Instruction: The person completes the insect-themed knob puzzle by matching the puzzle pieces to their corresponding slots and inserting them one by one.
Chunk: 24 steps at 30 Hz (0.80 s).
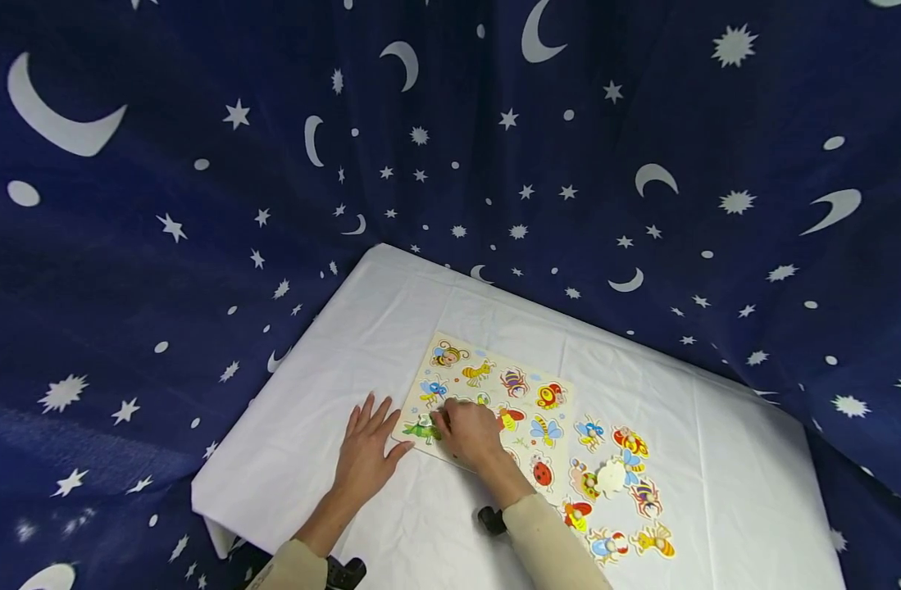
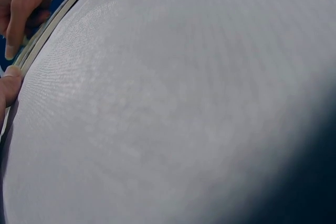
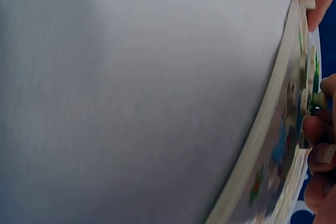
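Observation:
A wooden peg puzzle board [image 1: 524, 442] with printed insects lies on the table. Over its near left part, my right hand [image 1: 470, 430] pinches the knob of a green insect puzzle piece [image 1: 419, 429]. In the right wrist view, this puzzle piece [image 3: 314, 69] is seen edge-on, raised above the board's face. My left hand [image 1: 369, 451] rests at the board's left edge with fingers straight. Its thumb [image 2: 11, 80] touches the board's corner.
Right of the board lie several loose insect pieces with knobs, among them a blue one [image 1: 590, 433], a spider [image 1: 646, 497] and a yellow one [image 1: 654, 541]. One white piece [image 1: 610, 477] lies face down, overlapping others. A white cloth [image 1: 332, 352] covers the table; a starry blue curtain [image 1: 450, 98] hangs behind.

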{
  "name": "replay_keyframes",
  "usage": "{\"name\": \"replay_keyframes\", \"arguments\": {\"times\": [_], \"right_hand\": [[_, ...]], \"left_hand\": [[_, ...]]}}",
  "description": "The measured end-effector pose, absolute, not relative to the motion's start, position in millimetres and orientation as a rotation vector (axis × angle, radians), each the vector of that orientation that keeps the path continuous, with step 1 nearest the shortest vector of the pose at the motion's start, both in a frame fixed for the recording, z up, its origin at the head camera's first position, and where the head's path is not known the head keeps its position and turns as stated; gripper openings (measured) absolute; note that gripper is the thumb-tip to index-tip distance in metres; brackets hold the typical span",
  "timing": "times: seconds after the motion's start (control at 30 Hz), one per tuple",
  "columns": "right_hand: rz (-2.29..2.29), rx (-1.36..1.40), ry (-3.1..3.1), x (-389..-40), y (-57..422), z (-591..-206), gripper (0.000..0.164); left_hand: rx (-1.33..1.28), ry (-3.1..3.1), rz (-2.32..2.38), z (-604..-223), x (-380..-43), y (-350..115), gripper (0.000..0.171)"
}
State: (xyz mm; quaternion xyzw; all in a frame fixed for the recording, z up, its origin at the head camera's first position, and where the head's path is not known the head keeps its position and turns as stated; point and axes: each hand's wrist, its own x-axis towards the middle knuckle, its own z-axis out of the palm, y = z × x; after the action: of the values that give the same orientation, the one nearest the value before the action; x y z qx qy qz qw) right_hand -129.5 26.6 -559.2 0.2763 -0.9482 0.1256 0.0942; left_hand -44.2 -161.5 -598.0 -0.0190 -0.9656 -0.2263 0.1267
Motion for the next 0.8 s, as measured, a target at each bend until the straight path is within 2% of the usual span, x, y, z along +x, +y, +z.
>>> {"name": "replay_keyframes", "arguments": {"times": [0.37, 0.6, 0.8], "right_hand": [[0.352, 0.904, -2.783, -120, 7, -562, 0.036], [0.355, 0.908, -2.772, -118, 1, -563, 0.039], [0.392, 0.867, -2.819, -114, -5, -563, 0.036]], "left_hand": [[-0.074, -2.799, -0.670, -598, -44, -164, 0.062], [-0.071, -2.783, -0.661, -600, -44, -164, 0.062], [-0.097, -2.744, -0.644, -600, -44, -163, 0.060]]}}
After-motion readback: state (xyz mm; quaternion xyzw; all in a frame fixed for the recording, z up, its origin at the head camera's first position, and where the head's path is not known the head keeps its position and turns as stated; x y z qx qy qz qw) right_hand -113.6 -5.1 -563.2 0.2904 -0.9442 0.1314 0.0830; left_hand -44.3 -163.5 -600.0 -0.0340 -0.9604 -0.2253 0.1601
